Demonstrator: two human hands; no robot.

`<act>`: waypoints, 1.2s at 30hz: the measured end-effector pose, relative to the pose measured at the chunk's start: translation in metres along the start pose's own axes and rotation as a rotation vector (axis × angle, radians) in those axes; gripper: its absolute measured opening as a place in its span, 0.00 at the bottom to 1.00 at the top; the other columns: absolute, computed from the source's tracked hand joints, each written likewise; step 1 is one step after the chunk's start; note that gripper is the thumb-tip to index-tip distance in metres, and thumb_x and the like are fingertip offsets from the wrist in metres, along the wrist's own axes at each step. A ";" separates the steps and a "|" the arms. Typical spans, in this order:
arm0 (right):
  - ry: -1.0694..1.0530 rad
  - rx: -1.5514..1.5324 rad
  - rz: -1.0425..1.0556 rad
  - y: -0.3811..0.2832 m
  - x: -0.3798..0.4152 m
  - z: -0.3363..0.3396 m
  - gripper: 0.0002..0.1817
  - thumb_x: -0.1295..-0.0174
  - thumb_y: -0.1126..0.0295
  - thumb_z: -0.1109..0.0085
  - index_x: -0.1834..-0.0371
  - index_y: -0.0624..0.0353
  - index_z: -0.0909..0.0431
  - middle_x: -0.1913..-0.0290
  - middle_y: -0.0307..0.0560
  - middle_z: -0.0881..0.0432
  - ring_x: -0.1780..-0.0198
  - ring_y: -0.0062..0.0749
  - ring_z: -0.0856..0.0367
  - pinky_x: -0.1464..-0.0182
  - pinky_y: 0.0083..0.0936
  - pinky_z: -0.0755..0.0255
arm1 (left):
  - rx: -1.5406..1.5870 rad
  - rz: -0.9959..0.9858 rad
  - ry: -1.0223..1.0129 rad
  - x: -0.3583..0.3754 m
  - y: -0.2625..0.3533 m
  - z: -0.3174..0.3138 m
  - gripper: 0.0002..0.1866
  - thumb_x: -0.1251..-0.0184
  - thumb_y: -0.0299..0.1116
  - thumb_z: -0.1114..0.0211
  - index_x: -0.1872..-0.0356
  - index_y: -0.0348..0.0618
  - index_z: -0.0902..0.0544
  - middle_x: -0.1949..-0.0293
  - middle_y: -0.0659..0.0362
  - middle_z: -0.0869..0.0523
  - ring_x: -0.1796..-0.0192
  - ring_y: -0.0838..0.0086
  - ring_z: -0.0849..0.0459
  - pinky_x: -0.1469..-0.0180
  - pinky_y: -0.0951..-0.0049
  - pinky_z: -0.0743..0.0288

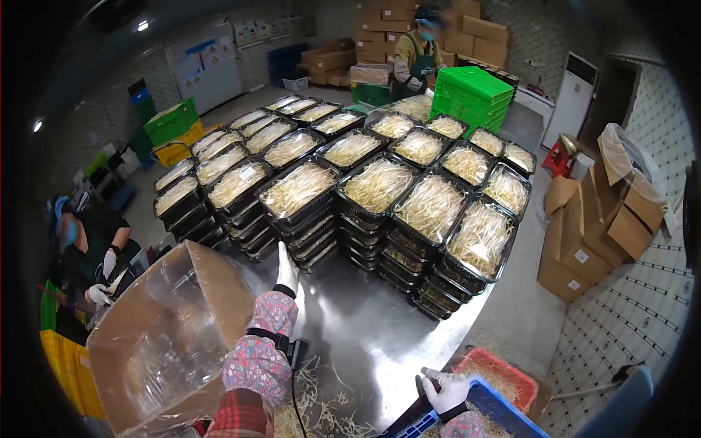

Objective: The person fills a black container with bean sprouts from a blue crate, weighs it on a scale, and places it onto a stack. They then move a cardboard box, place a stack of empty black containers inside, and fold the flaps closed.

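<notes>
My left hand (pixel 287 269), in a white glove, stretches forward with its fingers straight and flat. Its fingertips are right at the side of a stack of black plastic trays (pixel 299 191) filled with bean sprouts. My right hand (pixel 444 390), also gloved and with dark fingertips, hovers at a blue basket (pixel 504 415), fingers apart and nothing seen in them. Behind that basket sits a red basket (pixel 504 369) with sprouts inside. More stacked sprout trays (pixel 478 241) stand along the right of the steel table (pixel 350 314).
An open cardboard box (pixel 146 321) lined with plastic film stands at my left. Loose sprouts (pixel 325 409) lie along the near table edge. One person (pixel 420 55) works behind green crates (pixel 471 95); another (pixel 91 248) is at far left. Cardboard boxes (pixel 584 233) lean at right.
</notes>
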State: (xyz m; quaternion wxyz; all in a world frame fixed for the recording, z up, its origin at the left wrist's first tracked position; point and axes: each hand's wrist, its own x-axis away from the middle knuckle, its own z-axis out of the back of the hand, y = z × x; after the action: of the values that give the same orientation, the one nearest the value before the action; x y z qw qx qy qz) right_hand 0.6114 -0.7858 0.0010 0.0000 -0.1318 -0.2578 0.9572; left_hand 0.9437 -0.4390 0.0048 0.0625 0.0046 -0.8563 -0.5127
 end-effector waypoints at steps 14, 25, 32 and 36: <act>-0.011 -0.051 -0.012 0.010 -0.001 -0.012 0.10 0.49 0.65 0.33 0.64 0.52 0.13 0.69 0.42 0.13 0.71 0.35 0.17 0.63 0.31 0.26 | -0.015 0.060 -0.089 -0.060 -0.055 -0.048 0.45 0.30 0.69 0.65 0.23 0.52 0.66 0.21 0.61 0.69 0.21 0.65 0.71 0.23 0.60 0.75; -0.026 -0.088 -0.069 0.013 -0.001 -0.006 0.11 0.47 0.62 0.33 0.63 0.51 0.12 0.70 0.42 0.14 0.69 0.38 0.17 0.60 0.34 0.27 | -0.424 -0.027 -0.041 -0.010 -0.088 -0.045 0.31 0.23 0.45 0.50 0.28 0.37 0.41 0.27 0.52 0.38 0.25 0.68 0.42 0.25 0.70 0.49; 0.038 -0.054 -0.047 0.008 0.004 -0.001 0.11 0.46 0.58 0.34 0.68 0.52 0.12 0.72 0.49 0.14 0.69 0.42 0.16 0.59 0.37 0.25 | -0.238 0.356 -0.517 0.189 0.058 -0.071 0.27 0.23 0.43 0.50 0.30 0.38 0.37 0.37 0.51 0.24 0.41 0.65 0.21 0.40 0.66 0.28; -0.011 0.010 -0.064 0.013 0.009 -0.006 0.13 0.46 0.56 0.36 0.66 0.52 0.12 0.75 0.49 0.15 0.71 0.41 0.16 0.58 0.36 0.24 | -0.218 0.230 -0.514 0.287 0.153 -0.038 0.27 0.24 0.43 0.49 0.34 0.33 0.33 0.40 0.46 0.23 0.41 0.61 0.20 0.37 0.62 0.28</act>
State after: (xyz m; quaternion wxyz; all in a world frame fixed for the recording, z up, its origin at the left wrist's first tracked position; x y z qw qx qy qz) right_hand 0.6055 -0.7935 -0.0126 0.0301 -0.1181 -0.2569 0.9587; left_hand 0.6715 -0.4208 0.1860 -0.0984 -0.2291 -0.7790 -0.5753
